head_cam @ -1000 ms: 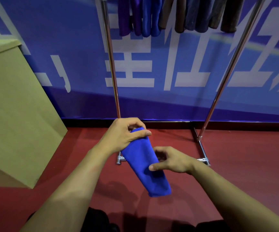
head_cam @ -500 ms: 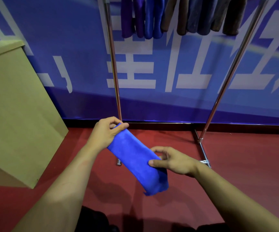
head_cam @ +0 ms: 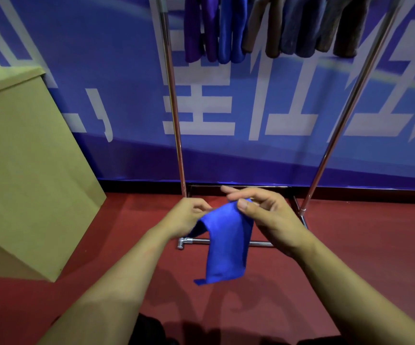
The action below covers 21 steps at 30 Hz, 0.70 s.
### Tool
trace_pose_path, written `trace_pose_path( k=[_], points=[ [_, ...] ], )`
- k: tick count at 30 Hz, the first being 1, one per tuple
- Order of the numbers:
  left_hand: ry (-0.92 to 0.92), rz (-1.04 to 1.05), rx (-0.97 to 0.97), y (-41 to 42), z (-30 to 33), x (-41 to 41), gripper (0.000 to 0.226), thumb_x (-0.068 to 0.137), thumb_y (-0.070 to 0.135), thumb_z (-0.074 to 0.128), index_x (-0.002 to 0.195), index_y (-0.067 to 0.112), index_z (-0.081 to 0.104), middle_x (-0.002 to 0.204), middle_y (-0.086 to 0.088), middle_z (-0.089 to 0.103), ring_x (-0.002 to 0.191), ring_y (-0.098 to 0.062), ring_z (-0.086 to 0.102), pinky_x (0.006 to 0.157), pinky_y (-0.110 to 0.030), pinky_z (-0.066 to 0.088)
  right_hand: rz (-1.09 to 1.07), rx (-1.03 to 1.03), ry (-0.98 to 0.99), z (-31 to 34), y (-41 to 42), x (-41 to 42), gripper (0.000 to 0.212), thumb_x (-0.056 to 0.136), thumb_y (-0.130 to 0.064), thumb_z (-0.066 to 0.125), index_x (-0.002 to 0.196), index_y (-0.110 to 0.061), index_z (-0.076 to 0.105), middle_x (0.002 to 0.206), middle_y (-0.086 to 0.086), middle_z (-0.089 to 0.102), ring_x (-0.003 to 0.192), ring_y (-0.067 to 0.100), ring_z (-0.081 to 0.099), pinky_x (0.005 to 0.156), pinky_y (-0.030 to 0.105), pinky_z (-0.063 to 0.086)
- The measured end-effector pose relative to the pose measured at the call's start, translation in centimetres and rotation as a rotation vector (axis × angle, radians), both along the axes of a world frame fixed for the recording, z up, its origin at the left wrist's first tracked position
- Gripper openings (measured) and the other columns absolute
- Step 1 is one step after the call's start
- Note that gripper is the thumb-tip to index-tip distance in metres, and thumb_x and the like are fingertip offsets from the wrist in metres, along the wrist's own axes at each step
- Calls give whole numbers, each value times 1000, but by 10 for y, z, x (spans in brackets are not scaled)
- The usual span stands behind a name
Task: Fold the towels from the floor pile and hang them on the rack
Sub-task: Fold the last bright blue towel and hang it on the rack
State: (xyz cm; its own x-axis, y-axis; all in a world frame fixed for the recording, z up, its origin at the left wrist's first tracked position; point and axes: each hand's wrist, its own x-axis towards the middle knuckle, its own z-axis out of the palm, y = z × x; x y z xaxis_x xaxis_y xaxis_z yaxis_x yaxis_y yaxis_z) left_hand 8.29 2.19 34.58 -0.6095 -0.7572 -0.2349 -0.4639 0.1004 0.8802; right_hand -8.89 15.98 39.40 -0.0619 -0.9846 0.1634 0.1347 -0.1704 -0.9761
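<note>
Left hand (head_cam: 189,216) pinches the left top corner of the blue towel (head_cam: 227,247); right hand (head_cam: 266,212) pinches the right top edge under its thumb. Towel hangs folded, near the rack (head_cam: 174,120). Risk: light pinches may slip, letting the fold fall open before hanging.

Hung towels' (head_cam: 271,26) tops beyond upper edge

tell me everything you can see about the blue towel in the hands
The blue towel is a bright royal blue, soft-looking cloth, folded into a narrow strip. It hangs in the air above the red floor, in front of the rack's base, its lower end free with one corner sticking out. The left hand pinches its top left edge; the right hand pinches the top right.
</note>
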Motion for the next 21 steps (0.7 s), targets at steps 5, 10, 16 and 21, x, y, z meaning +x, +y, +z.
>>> trace_pose_path(
  k=[5,10,16,21],
  points=[
    [-141,-133,87,22,-11,-21,41,100,-9,45,74,22,42,77,8,45,62,6,48,60,-8,43,-11,-23,-174,5,-3,-3,42,72,-29,88,111,-21,75,125,15,70,122,27,64,102,35,51],
    [-474,-224,-15,23,-32,-8,37,91,-3,56,70,22,38,72,-2,42,66,-20,33,51,-24,31,-90,14,-194,5,-2,-7,35,78,-10,76,112,-20,74,96,13,76,90,22,71,84,30,55],
    [-400,-287,85,23,-46,-13,35,68,11,65,102,19,58,99,-4,55,90,-21,48,78,-37,46,-214,45,-170,1,-5,-6,28,83,-7,74,109,-18,76,97,16,77,88,23,73,76,32,58],
    [39,-126,305,40,-15,-24,16,86,16,59,97,28,61,100,15,64,87,0,60,82,-25,55,-298,33,-97,-2,-6,-7,28,88,-2,73,114,-13,73,98,15,78,90,22,74,80,32,60]
  ],
)
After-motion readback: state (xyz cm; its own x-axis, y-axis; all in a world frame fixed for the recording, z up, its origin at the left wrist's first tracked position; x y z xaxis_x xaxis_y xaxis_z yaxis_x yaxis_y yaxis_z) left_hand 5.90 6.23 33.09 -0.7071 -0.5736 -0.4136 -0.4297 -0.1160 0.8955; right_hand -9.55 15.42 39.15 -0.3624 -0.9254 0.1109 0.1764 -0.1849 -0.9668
